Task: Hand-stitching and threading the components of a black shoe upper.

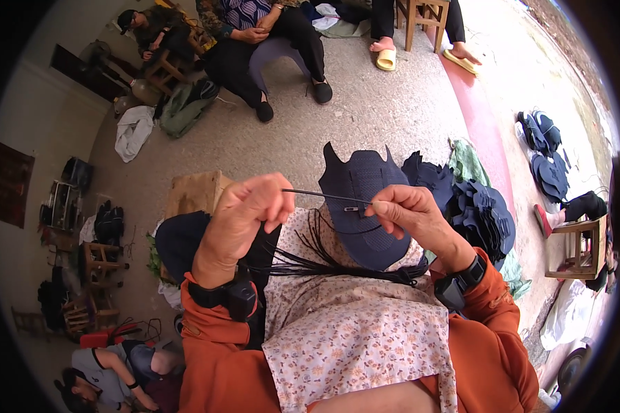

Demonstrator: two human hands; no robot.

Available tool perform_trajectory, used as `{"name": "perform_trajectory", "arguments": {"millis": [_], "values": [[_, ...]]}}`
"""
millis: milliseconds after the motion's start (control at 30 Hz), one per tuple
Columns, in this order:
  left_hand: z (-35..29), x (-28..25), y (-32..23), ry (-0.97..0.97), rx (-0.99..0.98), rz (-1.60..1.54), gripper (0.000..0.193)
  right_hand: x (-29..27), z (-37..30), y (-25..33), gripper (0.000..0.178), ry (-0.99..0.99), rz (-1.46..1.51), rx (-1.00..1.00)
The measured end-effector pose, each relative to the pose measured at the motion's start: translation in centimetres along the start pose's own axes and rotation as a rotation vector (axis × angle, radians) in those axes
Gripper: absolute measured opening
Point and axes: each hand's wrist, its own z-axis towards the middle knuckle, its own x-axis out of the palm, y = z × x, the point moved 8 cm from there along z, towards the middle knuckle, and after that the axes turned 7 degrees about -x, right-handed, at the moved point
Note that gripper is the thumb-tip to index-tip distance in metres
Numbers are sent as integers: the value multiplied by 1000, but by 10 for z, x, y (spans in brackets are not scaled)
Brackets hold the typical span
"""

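Observation:
A thin black cord (324, 195) is stretched nearly level between my two hands. My left hand (251, 203) is closed round its left end, and my right hand (408, 212) pinches it between thumb and fingertips. Behind and below the cord, a dark blue flat shoe upper (375, 242) with a textured middle rests over my lap. A small pale metal-looking piece (351, 208) shows on it beside my right fingertips; I cannot tell its kind. Across my flowered apron (358, 323) lies a bundle of loose black cords (306, 263).
Piled dark blue uppers (486, 217) sit close on my right, with more stacks (550, 175) farther off. A wooden box (189, 193) stands at my left, near a dark rounded piece (181, 244). Several people sit around, one (275, 48) straight ahead. A wooden stool (577, 246) is far right.

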Motion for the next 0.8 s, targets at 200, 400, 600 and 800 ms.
{"name": "perform_trajectory", "arguments": {"millis": [200, 400, 600, 800], "values": [[0, 14, -7, 237, 301, -731, 50, 32, -17, -26, 24, 137, -93, 124], [19, 14, 48, -40, 41, -193, 24, 2, -11, 17, 22, -98, -1182, -501], [47, 8, 153, -173, -127, -203, 22, -6, 0, -38, 18, -25, -1362, -168], [55, 14, 176, -197, -184, -380, 15, -19, 6, -42, 13, 30, -1101, -189]]}}
